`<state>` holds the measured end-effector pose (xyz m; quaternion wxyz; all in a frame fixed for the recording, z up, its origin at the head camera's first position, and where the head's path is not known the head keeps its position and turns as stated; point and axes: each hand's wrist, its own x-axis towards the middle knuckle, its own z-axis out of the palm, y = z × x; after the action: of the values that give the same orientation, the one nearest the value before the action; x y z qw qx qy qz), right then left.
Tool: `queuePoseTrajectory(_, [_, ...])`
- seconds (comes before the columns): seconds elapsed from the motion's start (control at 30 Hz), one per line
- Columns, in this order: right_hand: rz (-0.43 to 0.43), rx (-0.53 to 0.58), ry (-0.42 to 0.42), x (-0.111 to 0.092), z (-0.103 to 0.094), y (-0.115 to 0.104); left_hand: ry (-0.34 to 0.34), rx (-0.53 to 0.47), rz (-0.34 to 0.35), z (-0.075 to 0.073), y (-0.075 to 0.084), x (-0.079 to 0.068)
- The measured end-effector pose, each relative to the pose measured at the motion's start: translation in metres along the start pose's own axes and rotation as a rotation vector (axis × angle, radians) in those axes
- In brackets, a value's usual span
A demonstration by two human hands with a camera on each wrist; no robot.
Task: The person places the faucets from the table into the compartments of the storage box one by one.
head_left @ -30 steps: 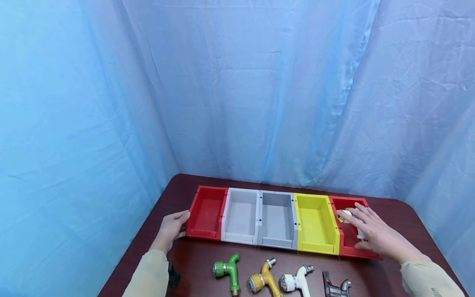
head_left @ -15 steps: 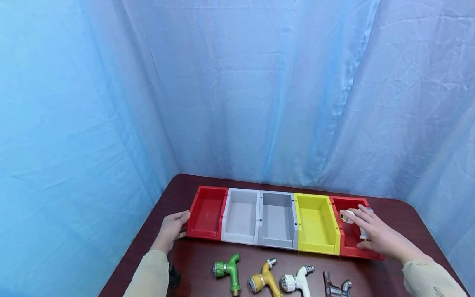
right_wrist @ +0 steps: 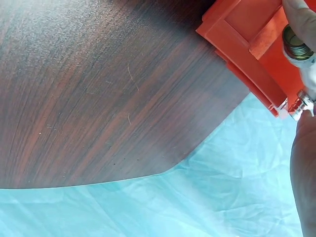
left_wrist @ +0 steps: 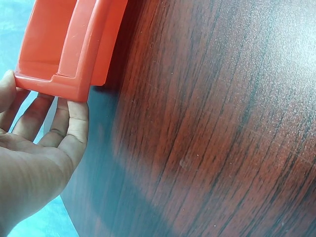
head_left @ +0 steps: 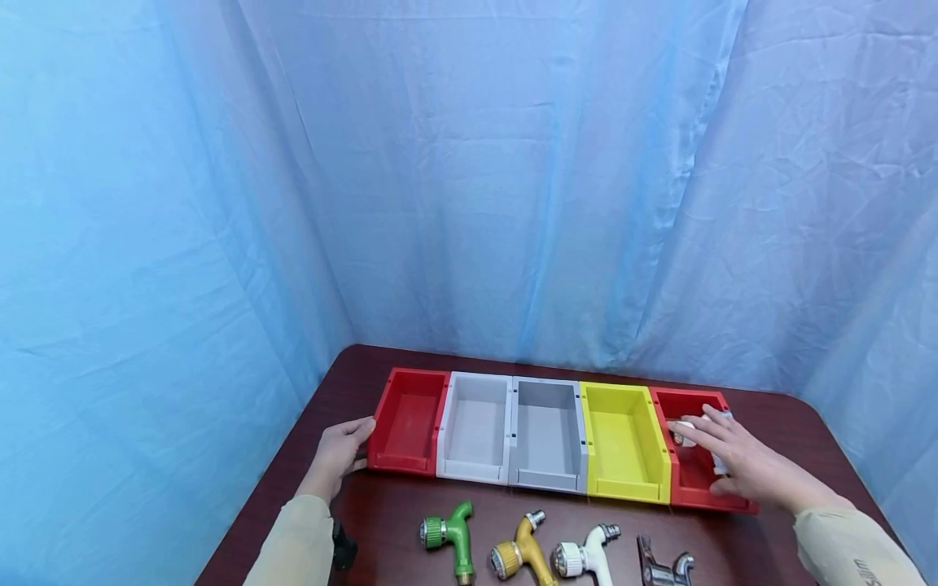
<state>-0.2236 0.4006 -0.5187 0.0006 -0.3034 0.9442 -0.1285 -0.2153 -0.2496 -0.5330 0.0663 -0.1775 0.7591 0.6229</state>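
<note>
My right hand (head_left: 740,456) reaches over the red bin (head_left: 696,482) at the right end of the row. It holds a white faucet (head_left: 687,431), partly hidden by the fingers. In the right wrist view, the faucet (right_wrist: 308,79) shows a threaded brass end beside the thumb and a chrome spout tip near the bin's rim. At the other end, my left hand (head_left: 333,456) grips the outer side of another red bin (head_left: 406,423). The left wrist view shows the thumb at this bin's (left_wrist: 74,86) corner and the fingers against its outer wall.
Between the red bins stand a light grey bin (head_left: 475,431), a darker grey one (head_left: 545,439) and a yellow one (head_left: 626,443). In front lie green (head_left: 459,539), yellow (head_left: 529,549), white (head_left: 595,557) and chrome (head_left: 663,572) faucets. Blue curtains (head_left: 476,179) surround the table.
My right hand shifts slightly to the right, and the white faucet in it turns a little, staying over the right red bin. My left hand keeps its place.
</note>
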Motion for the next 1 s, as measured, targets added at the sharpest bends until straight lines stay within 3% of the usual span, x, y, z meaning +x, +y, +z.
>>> queuePoseTrajectory(0.27, [0.009,0.023,-0.019,-0.001,-0.002,-0.004,-0.002,-0.002,-0.005,-0.001,0.001,-0.001])
queuePoseTrajectory(0.37, [0.018,-0.02,-0.021,-0.005,-0.003,-0.004,-0.004,0.0,-0.005,-0.001,0.001,-0.002])
queuePoseTrajectory(0.63, [-0.136,-0.156,0.17,-0.012,0.006,0.0,-0.003,0.006,-0.007,0.0,0.001,-0.002])
queuePoseTrajectory(1.0, [-0.143,-0.193,0.235,-0.022,0.008,-0.007,-0.006,0.012,-0.004,-0.001,0.0,0.0])
